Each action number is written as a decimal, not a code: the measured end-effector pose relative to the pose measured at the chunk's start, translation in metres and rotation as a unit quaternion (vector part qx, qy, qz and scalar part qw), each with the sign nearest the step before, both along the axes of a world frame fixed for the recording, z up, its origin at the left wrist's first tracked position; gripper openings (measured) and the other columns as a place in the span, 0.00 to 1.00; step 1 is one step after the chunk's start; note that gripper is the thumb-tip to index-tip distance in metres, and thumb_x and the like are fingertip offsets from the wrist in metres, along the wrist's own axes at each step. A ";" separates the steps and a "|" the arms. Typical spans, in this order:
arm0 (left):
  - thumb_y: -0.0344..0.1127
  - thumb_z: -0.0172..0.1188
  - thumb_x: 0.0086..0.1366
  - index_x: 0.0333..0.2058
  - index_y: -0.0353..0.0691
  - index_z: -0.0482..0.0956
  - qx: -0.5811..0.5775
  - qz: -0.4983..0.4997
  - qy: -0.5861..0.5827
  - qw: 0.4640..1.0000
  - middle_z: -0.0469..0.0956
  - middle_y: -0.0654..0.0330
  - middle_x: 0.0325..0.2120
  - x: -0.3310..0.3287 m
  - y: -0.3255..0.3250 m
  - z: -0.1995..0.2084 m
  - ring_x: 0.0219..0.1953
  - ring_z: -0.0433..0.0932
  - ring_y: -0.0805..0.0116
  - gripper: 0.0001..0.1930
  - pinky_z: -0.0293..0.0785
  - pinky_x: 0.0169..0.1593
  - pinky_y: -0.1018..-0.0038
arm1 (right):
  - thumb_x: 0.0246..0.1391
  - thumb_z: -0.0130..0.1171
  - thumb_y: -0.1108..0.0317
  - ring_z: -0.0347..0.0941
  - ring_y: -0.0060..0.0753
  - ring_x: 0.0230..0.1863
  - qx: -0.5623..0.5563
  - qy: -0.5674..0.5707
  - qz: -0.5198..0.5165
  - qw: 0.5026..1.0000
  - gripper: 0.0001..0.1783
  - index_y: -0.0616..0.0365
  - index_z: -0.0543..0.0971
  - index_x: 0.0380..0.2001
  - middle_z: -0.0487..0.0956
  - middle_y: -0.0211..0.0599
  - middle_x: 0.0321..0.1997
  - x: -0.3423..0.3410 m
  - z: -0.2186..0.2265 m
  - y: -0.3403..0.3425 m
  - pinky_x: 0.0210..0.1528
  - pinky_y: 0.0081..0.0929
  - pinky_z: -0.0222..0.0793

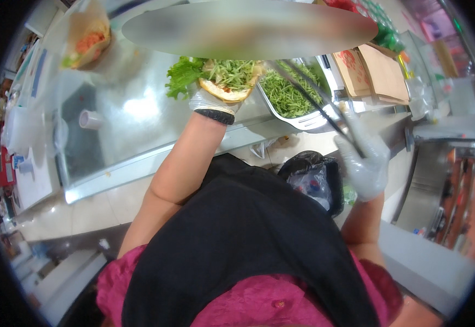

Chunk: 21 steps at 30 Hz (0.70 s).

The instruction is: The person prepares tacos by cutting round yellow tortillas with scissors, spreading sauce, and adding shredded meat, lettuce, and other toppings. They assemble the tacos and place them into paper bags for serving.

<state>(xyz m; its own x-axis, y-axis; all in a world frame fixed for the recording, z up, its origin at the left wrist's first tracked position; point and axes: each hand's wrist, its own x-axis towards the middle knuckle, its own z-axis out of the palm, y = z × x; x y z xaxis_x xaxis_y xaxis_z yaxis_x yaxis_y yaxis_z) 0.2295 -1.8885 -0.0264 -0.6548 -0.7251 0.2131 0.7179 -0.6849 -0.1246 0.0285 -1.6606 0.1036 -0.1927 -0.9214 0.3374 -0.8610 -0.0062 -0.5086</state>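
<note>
My left hand point(210, 102), in a clear glove with a black band at the wrist, is closed under an opened sandwich bun point(225, 92). A leaf of green lettuce point(184, 77) sticks out on the bun's left, and green shreds, perhaps cucumber point(232, 73), cover its filling. My right hand point(369, 163), also gloved, grips long dark tongs point(327, 113). The tongs slant up and left over a white tray point(305, 125) of the same green shreds point(286, 95). A blurred patch hides their tips.
Metal counter point(117, 147); at its far left, a paper-wrapped sandwich point(89, 49) and a small white cylinder point(90, 120). Brown paper bags point(382, 71) stand right of the tray. Below the counter edge is a black-lined bin point(333, 188). Green bottles point(387, 35) stand at the back right.
</note>
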 end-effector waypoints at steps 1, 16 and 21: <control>0.55 0.42 0.73 0.64 0.45 0.67 -0.008 -0.009 0.027 1.000 0.69 0.48 0.63 0.000 0.000 0.002 0.63 0.70 0.43 0.28 0.68 0.64 0.43 | 0.50 0.68 0.74 0.76 0.31 0.28 -0.013 0.010 -0.010 1.000 0.31 0.50 0.78 0.60 0.78 0.38 0.30 -0.010 -0.001 0.001 0.35 0.29 0.73; 0.60 0.50 0.67 0.65 0.47 0.67 0.074 0.167 -0.328 0.927 0.67 0.51 0.65 0.003 0.014 0.041 0.65 0.66 0.42 0.34 0.62 0.66 0.39 | 0.54 0.65 0.56 0.80 0.47 0.44 0.222 0.182 -0.112 0.951 0.29 0.37 0.75 0.60 0.82 0.40 0.45 -0.052 -0.028 -0.026 0.46 0.42 0.76; 0.61 0.44 0.69 0.62 0.46 0.71 0.051 0.062 -0.140 0.987 0.71 0.53 0.61 0.015 0.007 0.017 0.62 0.70 0.45 0.32 0.67 0.63 0.43 | 0.55 0.64 0.56 0.80 0.48 0.42 0.211 0.166 -0.099 0.958 0.27 0.39 0.77 0.60 0.82 0.40 0.43 -0.059 -0.031 -0.032 0.46 0.42 0.76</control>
